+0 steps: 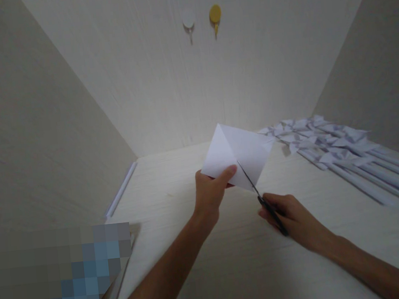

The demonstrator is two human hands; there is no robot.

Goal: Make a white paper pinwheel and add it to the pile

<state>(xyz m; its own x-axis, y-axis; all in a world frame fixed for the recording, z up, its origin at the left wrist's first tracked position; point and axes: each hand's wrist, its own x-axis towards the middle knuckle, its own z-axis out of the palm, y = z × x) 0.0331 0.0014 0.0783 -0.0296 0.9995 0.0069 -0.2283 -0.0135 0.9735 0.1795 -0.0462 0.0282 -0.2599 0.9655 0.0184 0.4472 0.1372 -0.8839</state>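
A white sheet of paper [246, 145] with a crease running down from its top corner is held up above the table. My left hand [212, 186] grips its lower left edge, thumb on top and fingers underneath. In my right hand [286, 211] is a pair of scissors [271, 213] with black handles. The thin blades reach up and left onto the paper, near my left thumb. Whether the blades are parted is too small to tell.
Several folded paper pinwheel shapes on rolled paper sticks [341, 154] lie along the table's right side. A rolled paper stick [121, 190] lies at the left edge. Panels rise around the table [160, 186]. A white hook [188, 21] and a yellow hook [215, 15] are on the back panel.
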